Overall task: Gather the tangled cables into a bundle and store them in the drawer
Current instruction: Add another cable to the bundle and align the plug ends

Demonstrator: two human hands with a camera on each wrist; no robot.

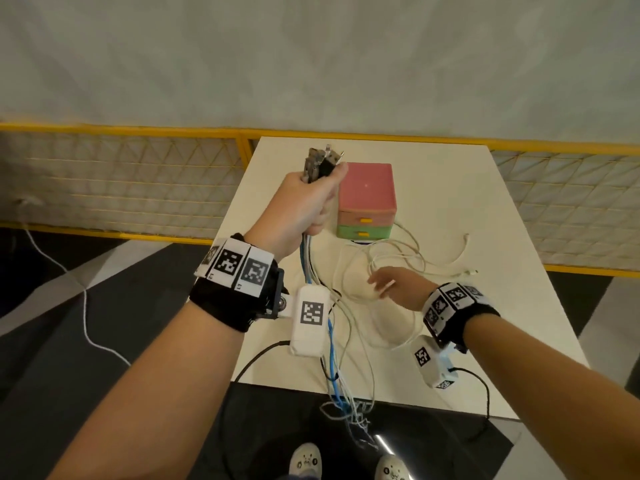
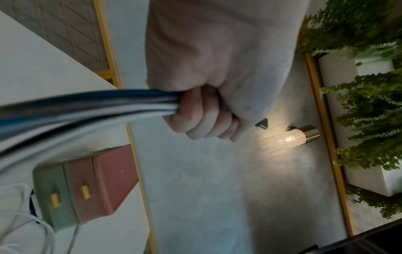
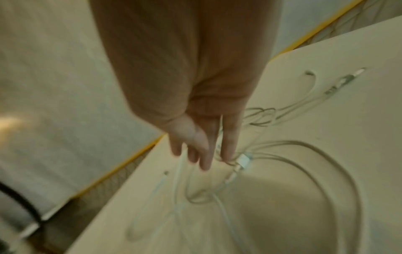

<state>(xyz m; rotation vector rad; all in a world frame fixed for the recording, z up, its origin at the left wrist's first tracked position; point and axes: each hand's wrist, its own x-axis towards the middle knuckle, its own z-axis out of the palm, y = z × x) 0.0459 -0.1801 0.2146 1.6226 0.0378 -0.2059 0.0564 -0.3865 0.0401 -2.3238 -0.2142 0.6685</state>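
My left hand point(image 1: 311, 199) is raised above the table and grips a bundle of cables point(image 1: 320, 164) in its fist, plug ends sticking out on top. The blue, black and white strands point(image 1: 332, 341) hang down past the table's near edge. In the left wrist view the left hand point(image 2: 208, 118) is curled round that cable bundle point(image 2: 87, 110). My right hand point(image 1: 384, 284) hovers low over loose white cables point(image 1: 398, 258) on the table, fingers straight. In the right wrist view the right hand point(image 3: 204, 147) has a fingertip at a white plug point(image 3: 242, 161). The pink and green drawer box point(image 1: 367, 199) stands shut behind.
The white table point(image 1: 485, 237) is small, with a yellow mesh fence point(image 1: 121, 174) behind and beside it. Dark floor and my shoes point(image 1: 306, 460) lie below the near edge. A lit wall lamp point(image 2: 289, 139) and green plants point(image 2: 369, 103) show in the left wrist view.
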